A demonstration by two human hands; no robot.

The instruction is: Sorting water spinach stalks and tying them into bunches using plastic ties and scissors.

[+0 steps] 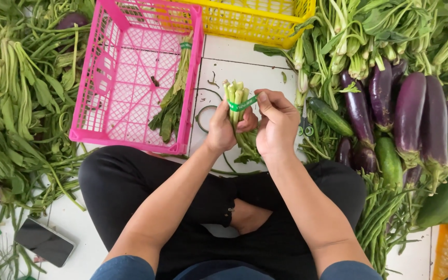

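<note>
Tape goes round bunch of green stalks: left hand closed on stalks, right hand pinching tape end; judged best pulled snug, stalk ends level.

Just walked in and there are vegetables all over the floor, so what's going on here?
A person sits cross-legged on the white tiled floor. Their left hand grips a small bunch of pale green stalks, while the right hand pulls a green tape band around it. One tied leafy bundle lies in the pink plastic crate. Purple aubergines lie to the right.
</note>
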